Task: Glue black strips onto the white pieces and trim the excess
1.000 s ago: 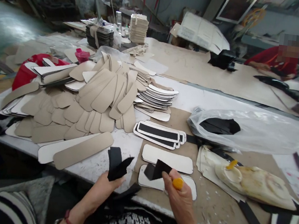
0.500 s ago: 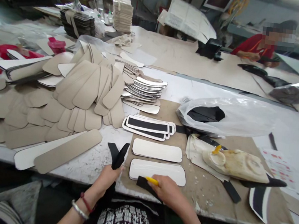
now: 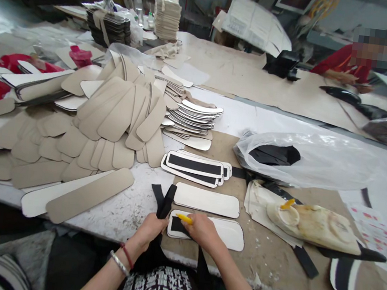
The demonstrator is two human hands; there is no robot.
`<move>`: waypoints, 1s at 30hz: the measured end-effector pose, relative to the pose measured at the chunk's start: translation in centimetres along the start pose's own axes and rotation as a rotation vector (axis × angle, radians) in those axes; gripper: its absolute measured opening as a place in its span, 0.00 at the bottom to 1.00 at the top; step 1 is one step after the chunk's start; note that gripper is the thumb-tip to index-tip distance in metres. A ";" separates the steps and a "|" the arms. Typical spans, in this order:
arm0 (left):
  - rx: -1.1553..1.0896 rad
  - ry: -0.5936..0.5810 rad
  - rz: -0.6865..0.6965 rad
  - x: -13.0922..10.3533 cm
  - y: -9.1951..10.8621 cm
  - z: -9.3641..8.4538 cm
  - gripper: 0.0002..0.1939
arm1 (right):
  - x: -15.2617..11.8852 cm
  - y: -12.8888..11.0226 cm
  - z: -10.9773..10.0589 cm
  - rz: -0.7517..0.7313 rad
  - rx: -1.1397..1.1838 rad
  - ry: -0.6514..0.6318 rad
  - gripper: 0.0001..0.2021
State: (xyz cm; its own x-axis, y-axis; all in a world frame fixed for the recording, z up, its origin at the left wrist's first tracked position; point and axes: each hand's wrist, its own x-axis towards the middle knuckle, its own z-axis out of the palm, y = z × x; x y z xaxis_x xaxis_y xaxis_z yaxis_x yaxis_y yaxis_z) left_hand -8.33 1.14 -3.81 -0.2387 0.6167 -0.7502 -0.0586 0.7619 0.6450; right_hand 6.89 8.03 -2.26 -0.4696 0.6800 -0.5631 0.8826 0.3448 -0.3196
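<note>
Black strips [image 3: 168,200] clenched in left hand [image 3: 150,229] beside nearest white panel [image 3: 227,233], probably for reach; right hand [image 3: 202,231] grips yellow stick [image 3: 184,219] over panel.

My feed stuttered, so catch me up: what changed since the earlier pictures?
The right hand moved left over the front white piece, bringing a black strip from above it down onto its left end. Nothing was visibly let go: that hand keeps the yellow tool, and the left hand keeps the other strips. The rear white piece and plastic bag stayed put.
</note>
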 end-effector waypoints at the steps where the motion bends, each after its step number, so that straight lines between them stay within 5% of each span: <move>1: 0.007 0.003 -0.007 0.0 0.1 0.0 0.09 | 0.0 0.0 0.0 0.002 -0.001 -0.001 0.16; 7: 0.054 0.002 0.010 0.3 0.1 0.4 0.09 | 0.4 0.1 0.3 0.001 -0.031 0.003 0.16; 14: 0.210 0.144 0.017 1.9 -1.2 1.3 0.11 | -0.2 -0.2 0.1 0.048 -0.055 0.015 0.15; 19: 0.246 0.114 0.052 1.8 -0.8 0.8 0.10 | -4.7 4.3 -1.2 0.184 0.054 -0.004 0.10; 23: 0.267 0.061 0.053 1.5 -0.3 0.5 0.11 | -7.7 9.4 -1.7 0.229 0.374 0.154 0.12; 26: 0.299 0.041 0.053 1.4 -0.1 0.6 0.14 | -7.6 11.2 -1.0 0.314 0.402 0.271 0.14; 30: 0.368 0.047 0.063 1.3 0.2 0.9 0.18 | -6.2 10.7 0.2 0.491 0.190 0.319 0.13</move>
State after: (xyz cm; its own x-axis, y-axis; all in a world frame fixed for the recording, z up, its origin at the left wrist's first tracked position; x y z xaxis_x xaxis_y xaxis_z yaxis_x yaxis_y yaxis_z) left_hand -7.73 2.26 -4.75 -0.2752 0.6611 -0.6980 0.3080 0.7484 0.5874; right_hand 19.25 7.36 -2.39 0.0463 0.9006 -0.4322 0.9608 -0.1586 -0.2275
